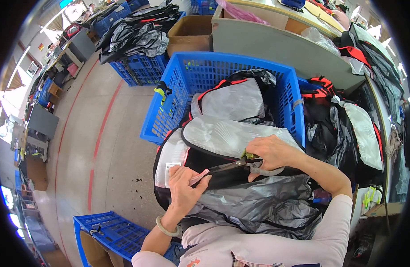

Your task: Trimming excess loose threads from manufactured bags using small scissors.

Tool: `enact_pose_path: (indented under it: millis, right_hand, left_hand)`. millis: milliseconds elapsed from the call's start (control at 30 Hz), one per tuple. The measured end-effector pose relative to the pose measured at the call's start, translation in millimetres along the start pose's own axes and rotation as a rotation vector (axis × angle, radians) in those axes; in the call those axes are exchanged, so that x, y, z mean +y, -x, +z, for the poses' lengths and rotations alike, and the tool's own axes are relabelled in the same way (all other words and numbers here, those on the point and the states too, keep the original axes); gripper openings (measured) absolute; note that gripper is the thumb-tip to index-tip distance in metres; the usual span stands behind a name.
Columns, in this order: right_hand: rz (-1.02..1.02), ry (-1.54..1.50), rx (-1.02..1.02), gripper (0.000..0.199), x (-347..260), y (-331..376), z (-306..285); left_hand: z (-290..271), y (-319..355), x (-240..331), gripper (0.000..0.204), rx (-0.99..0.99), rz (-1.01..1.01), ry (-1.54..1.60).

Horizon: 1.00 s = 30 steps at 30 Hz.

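Scissors (230,166) with cloth-wrapped handles are gripped in my right hand (269,153). Their blades point left, toward my other hand, over a black part of a sewn fabric piece. My left hand (183,184) pinches a narrow pinkish-white strip (199,176) close to the blade tips. The fabric piece (227,133) has pale silver patterned panels with black edging and lies across the near side of a blue crate. Crumpled silver-grey fabric (258,200) hangs between my forearms. Whether the blades touch the strip I cannot tell.
The blue plastic crate (236,58) holds more silver, black and red pieces. Others are heaped on a crate (140,38) at far left and at right (363,133). A grey-sided table (276,46) stands behind. An open blue crate (111,229) sits at lower left, beside red floor lines.
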State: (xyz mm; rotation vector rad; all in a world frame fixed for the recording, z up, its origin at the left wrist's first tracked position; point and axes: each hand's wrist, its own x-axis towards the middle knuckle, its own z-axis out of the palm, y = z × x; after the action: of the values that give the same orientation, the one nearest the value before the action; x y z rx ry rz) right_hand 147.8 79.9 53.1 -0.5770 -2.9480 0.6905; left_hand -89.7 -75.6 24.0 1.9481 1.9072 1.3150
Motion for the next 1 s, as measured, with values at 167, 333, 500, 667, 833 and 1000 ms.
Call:
enact_pose_path:
  millis: [167,333,500,667,833,1000]
  right_hand:
    - [-0.027,-0.027,0.001,0.060,0.6,-3.3,3.0]
    - [-0.014,-0.153,0.082,0.062,9.7,0.3,15.1]
    - [-0.024,-0.126,0.095,0.063,14.7,-6.3,14.5]
    - [-0.118,-0.073,0.008,0.067,9.0,-18.6,10.2]
    - [-0.132,-0.028,-0.120,0.055,-5.4,-32.9,2.5]
    - [-0.135,-0.022,-0.061,0.048,-5.3,-31.0,13.4]
  left_hand:
    - [-2.0,0.3,-1.2,0.029,-0.010,-0.003,0.001]
    - [-7.2,1.5,-1.9,0.025,-0.015,0.003,0.058]
    - [-8.3,6.5,-1.4,0.025,-0.004,0.044,0.059]
    - [-3.7,7.7,-3.3,0.027,0.046,0.103,0.053]
    - [-4.8,11.3,-6.6,0.028,0.070,0.096,0.037]
    - [-6.0,12.1,-8.0,0.029,0.103,0.057,0.061]
